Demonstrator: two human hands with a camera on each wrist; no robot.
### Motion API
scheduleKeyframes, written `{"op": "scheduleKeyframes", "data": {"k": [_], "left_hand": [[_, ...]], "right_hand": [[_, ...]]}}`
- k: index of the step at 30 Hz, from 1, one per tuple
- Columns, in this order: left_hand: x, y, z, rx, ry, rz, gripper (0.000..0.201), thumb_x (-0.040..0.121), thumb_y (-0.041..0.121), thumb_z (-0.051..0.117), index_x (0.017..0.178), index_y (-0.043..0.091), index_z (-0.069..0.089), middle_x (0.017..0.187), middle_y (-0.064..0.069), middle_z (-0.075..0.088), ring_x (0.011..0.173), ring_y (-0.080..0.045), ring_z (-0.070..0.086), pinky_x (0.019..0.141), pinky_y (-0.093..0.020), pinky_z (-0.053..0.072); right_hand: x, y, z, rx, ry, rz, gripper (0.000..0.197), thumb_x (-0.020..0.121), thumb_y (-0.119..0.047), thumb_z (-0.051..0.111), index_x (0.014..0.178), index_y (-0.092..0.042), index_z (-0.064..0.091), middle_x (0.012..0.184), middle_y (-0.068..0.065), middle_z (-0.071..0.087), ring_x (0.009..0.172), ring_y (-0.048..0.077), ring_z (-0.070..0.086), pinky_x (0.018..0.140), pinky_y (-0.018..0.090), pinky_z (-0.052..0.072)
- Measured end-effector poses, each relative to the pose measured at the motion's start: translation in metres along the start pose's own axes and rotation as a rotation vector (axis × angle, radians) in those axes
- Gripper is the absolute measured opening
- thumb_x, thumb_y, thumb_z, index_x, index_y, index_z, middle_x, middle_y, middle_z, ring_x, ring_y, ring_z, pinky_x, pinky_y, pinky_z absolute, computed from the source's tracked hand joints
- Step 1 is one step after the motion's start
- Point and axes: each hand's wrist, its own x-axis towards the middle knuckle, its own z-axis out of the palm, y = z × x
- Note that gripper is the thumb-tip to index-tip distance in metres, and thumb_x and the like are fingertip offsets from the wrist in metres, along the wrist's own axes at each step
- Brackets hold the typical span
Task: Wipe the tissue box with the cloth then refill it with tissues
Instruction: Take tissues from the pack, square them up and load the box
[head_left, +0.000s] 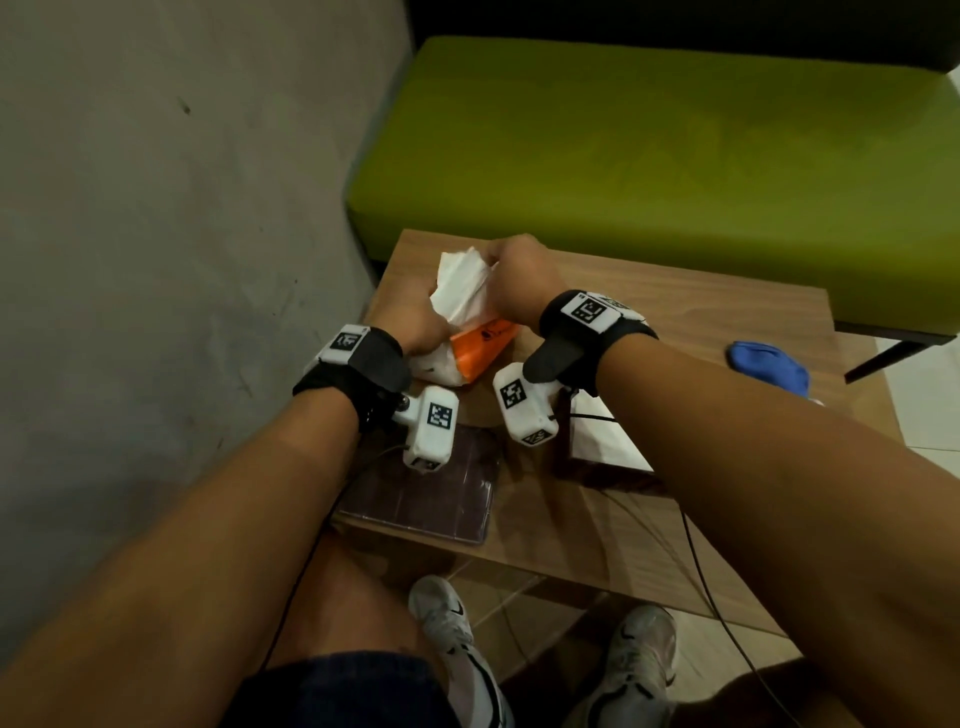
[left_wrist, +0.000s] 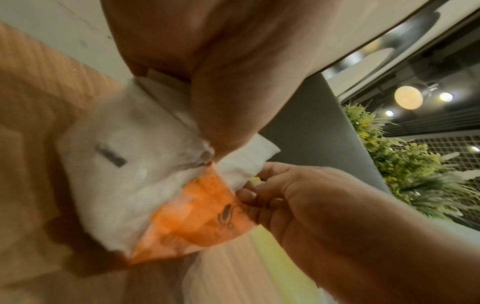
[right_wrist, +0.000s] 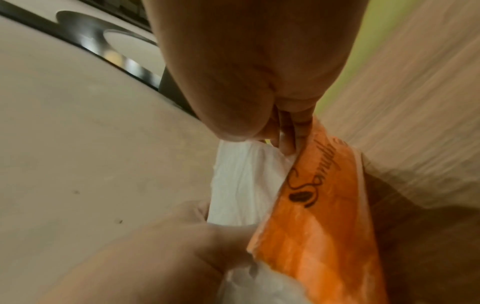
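Note:
An orange and white plastic tissue pack (head_left: 483, 351) is held just above the wooden table (head_left: 727, 322). A stack of white tissues (head_left: 462, 283) sticks out of its far end. My left hand (head_left: 410, 322) grips the white end of the pack (left_wrist: 130, 164). My right hand (head_left: 519, 275) pinches the tissues (right_wrist: 244, 185) where they leave the orange wrapper (right_wrist: 319, 216). The blue cloth (head_left: 769, 364) lies at the table's right edge, away from both hands. A dark maroon tissue box part (head_left: 426, 493) lies flat near me. Another part with a white inside (head_left: 608, 441) sits under my right wrist.
A green padded bench (head_left: 649, 145) runs behind the table. A grey wall (head_left: 156, 208) closes the left side. Thin cables (head_left: 696, 561) trail over the table's near edge. My knees and shoes are below the front edge.

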Motion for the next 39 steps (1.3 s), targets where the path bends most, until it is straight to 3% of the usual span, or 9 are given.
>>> {"op": "scheduleKeyframes", "data": {"k": [7, 12, 16, 18, 20, 24, 28, 35, 39], "left_hand": [[-0.038, -0.003, -0.002, -0.311, 0.255, 0.054, 0.036, 0.088, 0.021, 0.089, 0.108, 0.013, 0.059, 0.108, -0.005, 0.066, 0.097, -0.022, 0.06, 0.076, -0.028, 0.041], [-0.051, 0.0, -0.021, -0.75, 0.237, -0.02, 0.064, 0.083, 0.031, 0.092, 0.136, 0.008, 0.066, 0.13, -0.007, 0.076, 0.117, -0.026, 0.074, 0.102, -0.049, 0.061], [-0.062, 0.01, -0.036, -0.989, 0.209, -0.017, 0.05, 0.095, 0.015, 0.083, 0.141, 0.006, 0.065, 0.126, -0.006, 0.079, 0.111, -0.021, 0.079, 0.093, -0.043, 0.065], [-0.072, 0.02, -0.045, -1.058, 0.161, 0.012, 0.05, 0.098, 0.013, 0.079, 0.144, 0.005, 0.063, 0.129, -0.007, 0.078, 0.114, -0.021, 0.078, 0.092, -0.039, 0.065], [-0.086, 0.033, -0.049, -1.098, 0.103, 0.047, 0.05, 0.1, 0.014, 0.076, 0.147, 0.006, 0.06, 0.134, -0.009, 0.076, 0.118, -0.023, 0.077, 0.093, -0.039, 0.065], [-0.12, 0.064, -0.034, -1.169, -0.02, 0.111, 0.049, 0.107, 0.026, 0.067, 0.151, 0.008, 0.055, 0.141, -0.012, 0.072, 0.127, -0.03, 0.072, 0.1, -0.046, 0.063], [-0.156, 0.087, -0.002, -1.214, -0.15, 0.108, 0.034, 0.114, 0.04, 0.051, 0.141, 0.021, 0.061, 0.139, -0.01, 0.074, 0.128, -0.031, 0.072, 0.099, -0.05, 0.063], [-0.2, 0.094, 0.042, -1.186, -0.228, 0.064, 0.036, 0.111, 0.018, 0.059, 0.144, 0.005, 0.061, 0.136, -0.014, 0.075, 0.129, -0.03, 0.072, 0.115, -0.056, 0.052], [-0.22, 0.11, 0.046, -1.253, -0.302, 0.011, 0.047, 0.112, 0.043, 0.053, 0.147, 0.013, 0.062, 0.139, -0.008, 0.074, 0.129, -0.025, 0.071, 0.11, -0.049, 0.057]], "right_hand": [[-0.007, 0.002, -0.01, 0.22, 0.058, 0.031, 0.034, 0.096, 0.001, 0.054, 0.123, -0.009, 0.071, 0.115, 0.015, 0.075, 0.105, 0.033, 0.07, 0.088, 0.046, 0.058], [-0.012, 0.002, -0.014, 0.293, -0.018, 0.042, 0.048, 0.092, 0.004, 0.055, 0.138, -0.01, 0.057, 0.117, 0.018, 0.072, 0.104, 0.037, 0.071, 0.091, 0.056, 0.06], [-0.022, -0.004, -0.022, 0.534, 0.051, 0.102, 0.043, 0.084, -0.007, 0.056, 0.126, -0.013, 0.06, 0.105, 0.018, 0.075, 0.093, 0.038, 0.074, 0.086, 0.055, 0.063], [-0.036, -0.012, -0.034, 0.708, 0.1, 0.125, 0.024, 0.103, -0.006, 0.048, 0.124, -0.01, 0.06, 0.094, 0.014, 0.073, 0.076, 0.028, 0.071, 0.074, 0.043, 0.064], [-0.056, -0.017, -0.049, 0.865, 0.101, 0.146, 0.035, 0.115, -0.03, 0.041, 0.124, -0.005, 0.063, 0.097, 0.017, 0.074, 0.075, 0.025, 0.07, 0.066, 0.038, 0.059], [-0.111, -0.009, -0.081, 1.144, -0.147, 0.154, 0.067, 0.105, -0.07, 0.039, 0.125, -0.015, 0.073, 0.116, 0.006, 0.081, 0.108, 0.024, 0.078, 0.097, 0.046, 0.062], [-0.168, 0.022, -0.089, 1.097, -0.11, 0.122, 0.042, 0.11, -0.047, 0.053, 0.133, -0.015, 0.068, 0.121, 0.0, 0.08, 0.111, 0.02, 0.077, 0.098, 0.043, 0.06], [-0.233, 0.072, -0.095, 0.944, 0.063, 0.15, 0.036, 0.111, -0.037, 0.054, 0.136, -0.013, 0.066, 0.12, 0.003, 0.079, 0.11, 0.022, 0.077, 0.094, 0.041, 0.062], [-0.254, 0.078, -0.097, 0.97, 0.097, 0.148, 0.031, 0.112, -0.034, 0.054, 0.125, -0.011, 0.07, 0.112, 0.0, 0.081, 0.1, 0.015, 0.079, 0.082, 0.032, 0.066]]}}
